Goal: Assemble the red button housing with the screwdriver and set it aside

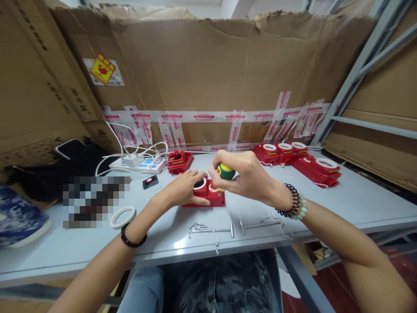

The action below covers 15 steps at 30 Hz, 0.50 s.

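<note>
At the middle of the table lies a red plastic housing with a white ring round a dark round window. My left hand is closed on its left side, thumb along the near face and fingers over the top. In my right hand is a stubby screwdriver with a rounded green and yellow handle. Its lower end points down at the right part of the housing, near a small round fitting. Whether the tip touches cannot be seen. A loose white ring rests on the table by my left wrist.
Several more red housings stand at the back right, and one red housing at the back left. A power strip with white cables is behind my left hand. Metal T-shaped rods with cords lie near the front edge. Cardboard walls the back.
</note>
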Available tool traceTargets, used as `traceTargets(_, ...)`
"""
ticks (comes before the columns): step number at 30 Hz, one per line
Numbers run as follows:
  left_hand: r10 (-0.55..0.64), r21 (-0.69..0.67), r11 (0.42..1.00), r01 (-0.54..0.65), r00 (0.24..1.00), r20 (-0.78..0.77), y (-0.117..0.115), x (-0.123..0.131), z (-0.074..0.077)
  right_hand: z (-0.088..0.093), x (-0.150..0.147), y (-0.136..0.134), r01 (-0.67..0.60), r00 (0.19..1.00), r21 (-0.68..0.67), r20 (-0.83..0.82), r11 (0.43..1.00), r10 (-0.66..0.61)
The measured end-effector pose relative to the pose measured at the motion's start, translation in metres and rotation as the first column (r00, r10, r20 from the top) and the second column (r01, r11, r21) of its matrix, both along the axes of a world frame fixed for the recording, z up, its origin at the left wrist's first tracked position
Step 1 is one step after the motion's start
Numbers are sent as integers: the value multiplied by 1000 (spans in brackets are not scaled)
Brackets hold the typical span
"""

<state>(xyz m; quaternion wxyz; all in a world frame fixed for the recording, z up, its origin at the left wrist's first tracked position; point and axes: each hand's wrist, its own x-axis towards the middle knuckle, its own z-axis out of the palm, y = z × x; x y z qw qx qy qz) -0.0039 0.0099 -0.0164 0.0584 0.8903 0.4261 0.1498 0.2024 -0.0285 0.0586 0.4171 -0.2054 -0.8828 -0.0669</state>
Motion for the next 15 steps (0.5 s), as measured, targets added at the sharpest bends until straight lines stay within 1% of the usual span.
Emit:
traceTargets(2,-6,18,1000,7,1000,-25,0,0,0,2,-4,4,81,996,-67,-23,994,-83)
traceTargets(4,3,32,999,-1,998,-61,0,0,1,7,-6,8,183,982,-131,-18,974,-187)
traceTargets(6,25,40,999,-21,994,-110,-1,1,2,12,-6,10,228,974,-186,21,956,-228)
traceTargets(7,37,43,999,-31,990,-135,-1,2,3,15,-5,10,212,977,-224,42,951,-208)
traceTargets(10,59,43,998,-52,981,-186,-4,4,6,20,0,10,73,996,-366,70,928,-51)
traceTargets(11,67,41,997,-60,979,-192,-5,4,7,20,1,11,44,998,-388,64,921,-20)
traceTargets(12,74,36,997,-69,978,-194,-6,4,8,19,2,12,42,998,-385,54,922,-23)
traceTargets(13,81,27,997,-77,978,-192,-7,4,9,18,2,13,69,997,-360,42,930,-58)
traceTargets(15,82,-3,997,-84,983,-165,-9,2,11,14,1,15,183,982,-284,19,941,-185)
